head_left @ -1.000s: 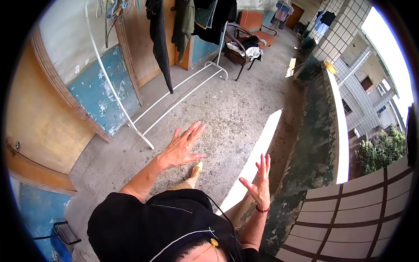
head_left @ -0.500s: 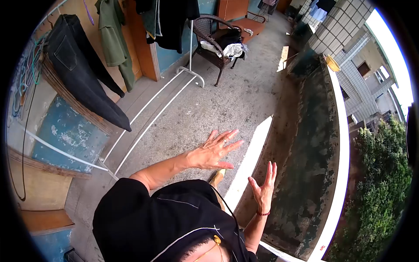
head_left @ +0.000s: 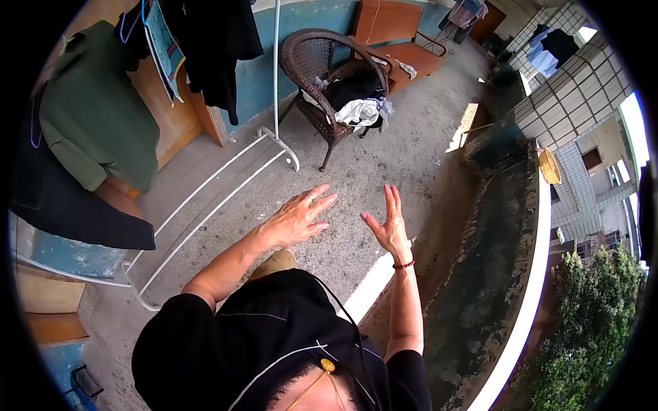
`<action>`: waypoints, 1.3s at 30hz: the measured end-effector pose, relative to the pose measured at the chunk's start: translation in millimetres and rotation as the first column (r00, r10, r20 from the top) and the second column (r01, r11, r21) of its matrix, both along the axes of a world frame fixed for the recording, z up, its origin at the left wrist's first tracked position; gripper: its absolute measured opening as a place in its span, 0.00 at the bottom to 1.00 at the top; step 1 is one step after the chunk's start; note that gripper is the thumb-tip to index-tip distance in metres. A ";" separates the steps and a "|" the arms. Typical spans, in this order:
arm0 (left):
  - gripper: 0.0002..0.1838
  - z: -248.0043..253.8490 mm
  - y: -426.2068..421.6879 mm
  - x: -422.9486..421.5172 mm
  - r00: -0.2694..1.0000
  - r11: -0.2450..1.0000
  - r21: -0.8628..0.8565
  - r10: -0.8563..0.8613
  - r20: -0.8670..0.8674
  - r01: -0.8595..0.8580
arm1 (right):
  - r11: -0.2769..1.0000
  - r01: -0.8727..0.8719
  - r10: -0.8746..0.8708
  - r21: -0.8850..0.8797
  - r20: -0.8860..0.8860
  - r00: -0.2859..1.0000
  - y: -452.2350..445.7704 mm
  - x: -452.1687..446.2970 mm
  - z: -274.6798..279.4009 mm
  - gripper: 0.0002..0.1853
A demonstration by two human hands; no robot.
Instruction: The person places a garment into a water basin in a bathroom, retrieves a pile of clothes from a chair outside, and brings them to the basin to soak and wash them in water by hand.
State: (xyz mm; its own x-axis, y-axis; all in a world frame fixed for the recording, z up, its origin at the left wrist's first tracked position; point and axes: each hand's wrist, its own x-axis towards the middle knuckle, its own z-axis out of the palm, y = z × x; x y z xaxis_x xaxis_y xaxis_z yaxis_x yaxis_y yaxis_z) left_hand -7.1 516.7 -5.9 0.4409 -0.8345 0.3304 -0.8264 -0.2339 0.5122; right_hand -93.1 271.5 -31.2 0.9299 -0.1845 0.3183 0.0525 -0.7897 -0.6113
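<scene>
Both of my hands are raised over the concrete floor in front of my body, and neither holds or touches anything. My left hand [head_left: 295, 218] is open, fingers spread and pointing forward to the right. Across a gap from it, my right hand [head_left: 388, 226] is open too, its thumb apart from the raised fingers. A red bead bracelet [head_left: 403, 264] circles my right wrist. The white metal clothes rack [head_left: 199, 195] stands nearest to my left hand. Beyond my hands is a brown wicker armchair [head_left: 301, 58] with a heap of white and black cloth [head_left: 358, 111] on its seat.
On the left, a green garment [head_left: 103, 116] and dark trousers [head_left: 75, 202] hang from the rack. A brown bench [head_left: 391, 34] stands behind the armchair. Along the right runs a balcony wall [head_left: 473, 274] with a yellow basket [head_left: 548, 166] on its ledge; trees [head_left: 589, 322] grow outside.
My view has moved forward, so the armchair and hanging clothes look closer. My hands have shifted left in view, with the right one higher. Both stay open.
</scene>
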 end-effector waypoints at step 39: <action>0.30 -102.1 -424.5 666.4 0.623 0.669 0.313 0.743 -0.245 -0.675 | 0.197 -0.185 0.953 0.963 -0.144 0.265 -370.7 806.9 -88.7 0.06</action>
